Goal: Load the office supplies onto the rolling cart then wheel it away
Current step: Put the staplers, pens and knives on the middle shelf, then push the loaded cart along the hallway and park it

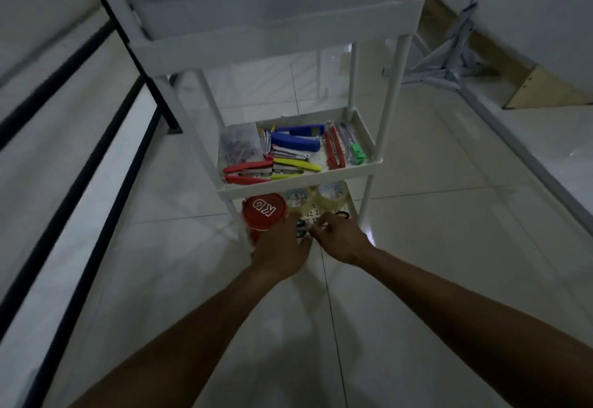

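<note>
A white three-tier rolling cart (378, 161) stands on the tiled floor. Its middle tray holds a blue stapler (296, 142), red and yellow staplers (248, 168), red cutters (332, 151) and a bag of clips (239, 146). The bottom tray holds a red-lidded tub (263, 210), two clear tape rolls (332, 197) and black-handled scissors (300, 229). My left hand (280, 249) reaches into the bottom tray beside the tub, its fingers stretched over the scissors. My right hand (341, 241) is next to it with fingers curled at the tray's front. Whether it holds anything is hidden.
A white table with black metal legs (154, 87) runs along the left. A folded white metal stand (449, 64) and a wooden board (545, 90) lie at the back right by the wall. The cart's top tray (279, 35) is close overhead.
</note>
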